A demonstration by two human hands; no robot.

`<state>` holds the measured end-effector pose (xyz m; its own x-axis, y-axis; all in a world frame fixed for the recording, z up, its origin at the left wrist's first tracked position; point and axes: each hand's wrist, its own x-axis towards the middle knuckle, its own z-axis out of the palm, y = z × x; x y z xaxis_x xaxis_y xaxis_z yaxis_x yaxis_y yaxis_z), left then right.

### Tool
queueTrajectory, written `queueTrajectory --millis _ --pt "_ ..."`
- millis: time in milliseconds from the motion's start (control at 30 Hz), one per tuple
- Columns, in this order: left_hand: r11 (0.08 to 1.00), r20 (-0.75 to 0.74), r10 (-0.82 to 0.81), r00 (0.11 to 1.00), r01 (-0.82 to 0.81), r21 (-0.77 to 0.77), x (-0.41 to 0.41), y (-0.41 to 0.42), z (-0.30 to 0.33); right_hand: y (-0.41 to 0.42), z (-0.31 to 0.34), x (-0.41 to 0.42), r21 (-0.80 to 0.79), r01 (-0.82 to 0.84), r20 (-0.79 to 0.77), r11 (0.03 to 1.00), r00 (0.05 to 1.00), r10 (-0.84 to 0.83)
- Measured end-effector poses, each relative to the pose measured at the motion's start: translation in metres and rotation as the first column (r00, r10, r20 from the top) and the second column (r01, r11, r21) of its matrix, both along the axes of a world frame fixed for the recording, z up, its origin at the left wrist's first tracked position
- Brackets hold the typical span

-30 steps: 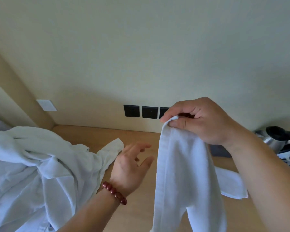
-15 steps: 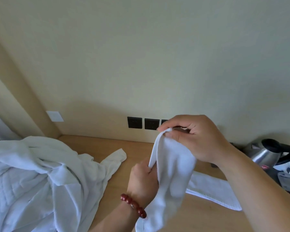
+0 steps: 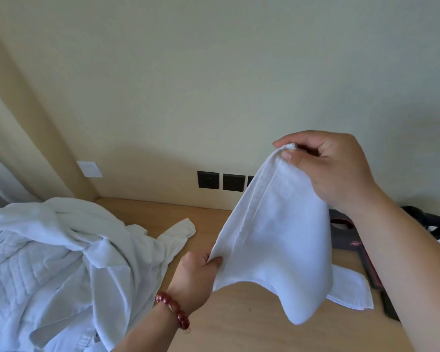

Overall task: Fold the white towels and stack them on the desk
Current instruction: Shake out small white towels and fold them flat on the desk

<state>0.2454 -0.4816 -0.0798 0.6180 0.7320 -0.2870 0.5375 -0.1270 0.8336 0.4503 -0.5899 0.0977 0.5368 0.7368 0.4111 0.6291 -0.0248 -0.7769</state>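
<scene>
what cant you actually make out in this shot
Head view only:
- third wall socket: mostly hidden behind the held towel.
- dark tray on the desk: mostly covered by the towel and right forearm.
- flat towel: near part behind the held towel.
- white pile: cut off at the left edge.

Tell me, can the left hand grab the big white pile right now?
Probably not yet. The left hand is pinching the edge of the held towel, so it is busy. The pile lies close beside it on the desk, with nothing between.
</scene>
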Motion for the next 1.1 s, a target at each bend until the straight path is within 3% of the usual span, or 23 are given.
queueTrajectory --millis 133,233,300,500,567,700,867,1000,1100 --pt "0.995 0.037 -0.094 0.995 0.095 -0.025 -0.005 -0.007 0.003 0.002 0.007 0.001 0.029 0.004 -0.020 1.000 1.000 -0.003" --pt "0.969 0.138 -0.243 0.960 0.247 -0.013 -0.003 -0.012 0.009 0.003 0.011 0.001 0.037 -0.013 -0.024 0.999 1.000 0.014" --pt "0.964 0.191 -0.254 0.948 0.264 -0.028 0.002 -0.013 0.008 0.004 0.014 0.002 0.039 -0.021 -0.026 0.999 0.999 0.022" --pt "0.950 0.144 -0.242 0.960 0.204 0.236 0.023 -0.017 0.004 0.007 0.026 0.006 0.078 -0.015 -0.047 0.997 0.999 0.019" --pt "0.943 0.141 -0.142 0.980 0.090 0.320 0.033 -0.018 0.006 0.009 0.030 0.005 0.084 -0.015 -0.051 0.996 0.999 0.020" --pt "0.908 0.246 0.211 0.946 -0.283 0.309 0.050 -0.006 0.020 0.011 0.041 0.002 0.092 -0.008 -0.066 0.996 0.998 0.014" --pt "0.746 0.429 0.098 0.898 -0.352 0.565 0.059 -0.013 0.031 0.016 0.046 -0.003 0.115 0.031 -0.120 0.993 0.993 -0.017" --pt "0.627 0.599 0.150 0.787 -0.544 0.558 0.055 -0.020 0.029 0.017 0.050 -0.003 0.140 0.056 -0.173 0.989 0.984 -0.031" --pt "0.462 0.670 0.010 0.742 -0.598 0.655 0.053 -0.025 0.025 0.014 0.053 -0.003 0.151 0.050 -0.187 0.987 0.982 -0.021"
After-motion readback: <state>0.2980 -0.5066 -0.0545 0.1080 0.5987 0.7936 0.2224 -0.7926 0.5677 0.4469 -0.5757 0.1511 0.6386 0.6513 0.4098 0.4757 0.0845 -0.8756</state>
